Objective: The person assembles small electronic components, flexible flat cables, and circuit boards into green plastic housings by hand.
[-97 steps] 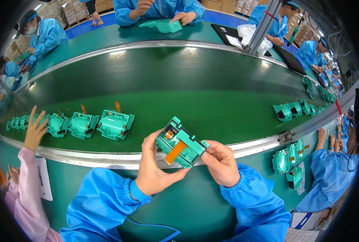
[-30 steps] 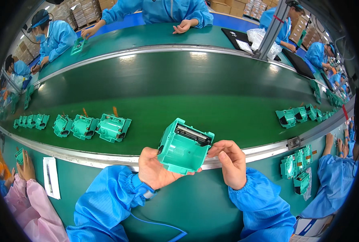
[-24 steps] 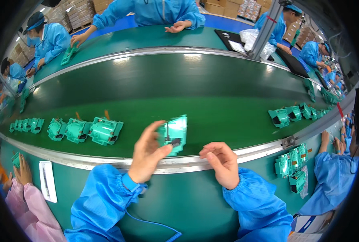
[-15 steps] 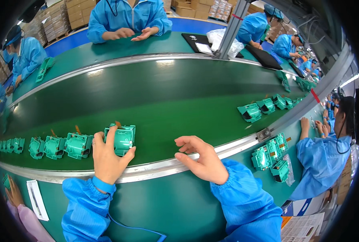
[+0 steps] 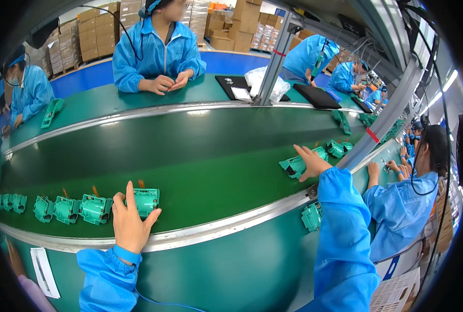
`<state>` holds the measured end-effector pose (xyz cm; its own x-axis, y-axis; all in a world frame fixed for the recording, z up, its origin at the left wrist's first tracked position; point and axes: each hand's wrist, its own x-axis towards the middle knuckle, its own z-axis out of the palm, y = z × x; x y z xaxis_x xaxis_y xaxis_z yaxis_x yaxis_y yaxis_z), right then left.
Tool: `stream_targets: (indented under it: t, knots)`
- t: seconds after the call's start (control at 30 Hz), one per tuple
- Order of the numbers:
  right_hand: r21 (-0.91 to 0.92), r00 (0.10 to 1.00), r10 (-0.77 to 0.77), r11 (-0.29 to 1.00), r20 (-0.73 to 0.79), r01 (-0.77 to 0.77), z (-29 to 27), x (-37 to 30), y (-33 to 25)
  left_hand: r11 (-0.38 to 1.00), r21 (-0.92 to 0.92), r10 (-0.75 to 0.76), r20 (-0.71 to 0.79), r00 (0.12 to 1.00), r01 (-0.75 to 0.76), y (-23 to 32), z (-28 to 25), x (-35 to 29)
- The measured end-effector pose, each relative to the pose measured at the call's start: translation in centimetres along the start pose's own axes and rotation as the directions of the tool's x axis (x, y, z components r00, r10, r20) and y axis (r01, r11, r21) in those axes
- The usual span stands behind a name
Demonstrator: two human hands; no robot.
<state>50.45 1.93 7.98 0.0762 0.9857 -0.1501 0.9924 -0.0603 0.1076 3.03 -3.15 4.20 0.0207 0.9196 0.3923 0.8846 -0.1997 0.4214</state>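
My left hand [image 5: 132, 221] is around the left and near sides of a green plastic housing [image 5: 147, 200] on the green belt. Its index finger lies along the left edge and its thumb is at the near right corner. Off to the right, my right hand [image 5: 313, 164] is over another green housing [image 5: 292, 166], thumb and index finger spread apart; the hand covers part of that piece. Left of my left hand, a row of similar housings [image 5: 95, 209] stands on the belt, some with orange flat strips sticking up.
A metal rail [image 5: 231, 217] borders the belt's near side. A grey post [image 5: 382, 122] rises at the right. More housings [image 5: 335, 148] sit beyond my right hand, and one [image 5: 311, 216] lies beside my sleeve. Co-workers in blue [image 5: 161, 57] are across the belt and to the right.
My right hand has moved right and away from me to the housing there. My left hand stays at its housing, index finger straighter. The whole view has shifted.
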Motion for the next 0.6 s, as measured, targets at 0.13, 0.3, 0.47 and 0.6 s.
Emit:
stream_targets:
  t: [0.13,0.3,0.47,0.6]
  knots:
    - [0.104,0.990,-0.136,0.986,0.025,0.133,-0.2,0.3,0.0,0.997,0.057,0.053,-0.032,0.998,-0.051,1.8,-2.5,0.0]
    - [0.044,0.993,-0.115,0.992,-0.004,0.115,-3.1,-1.8,-4.0,0.779,-0.624,0.252,0.223,0.942,-0.061,5.4,-2.4,-1.9]
    - [0.283,0.869,-0.304,0.858,-0.391,0.428,-4.6,-5.3,-13.9,0.215,-0.800,0.225,0.598,0.769,0.560,6.7,0.6,-3.2]
    - [0.425,0.728,-0.367,0.626,-0.579,0.654,-3.0,-10.2,-20.3,-0.235,-0.722,0.257,0.600,0.758,0.651,5.9,0.9,-3.2]
